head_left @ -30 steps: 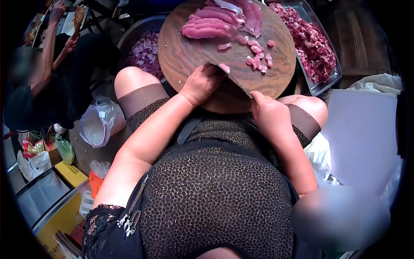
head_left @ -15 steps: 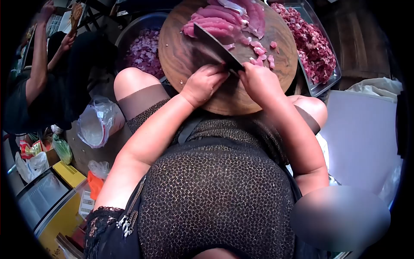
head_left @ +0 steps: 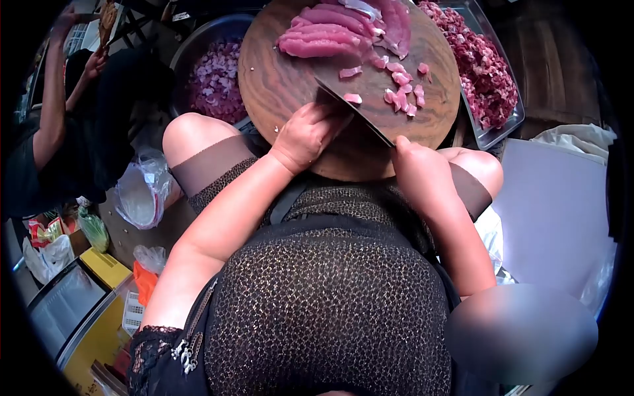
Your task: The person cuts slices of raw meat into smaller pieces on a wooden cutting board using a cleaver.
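My right hand (head_left: pixel 422 173) is closed round the handle of a cleaver (head_left: pixel 360 117), whose dark blade slants up and left over a round wooden chopping board (head_left: pixel 277 86). Just left of the blade, my left hand (head_left: pixel 305 137) rests on the board with its fingers bent together; anything under them is hidden. A small piece of meat (head_left: pixel 352 98) lies right by the blade. Beyond it are several diced pink meat pieces (head_left: pixel 401 78). Thick slices of pink meat (head_left: pixel 323 41) are heaped at the far side of the board.
Left of the board stands a metal basin (head_left: pixel 181 69) with diced meat (head_left: pixel 218 82). To the right is a metal tray (head_left: pixel 508 125) of chopped red meat (head_left: pixel 485 72). A bag-lined bucket (head_left: pixel 140 201) stands at lower left. Another person's arm (head_left: pixel 53 112) shows at far left.
The cleaver and my right hand have moved down and right, and the blade sits lower. A separate meat piece now shows beside the blade. My left hand has shifted slightly.
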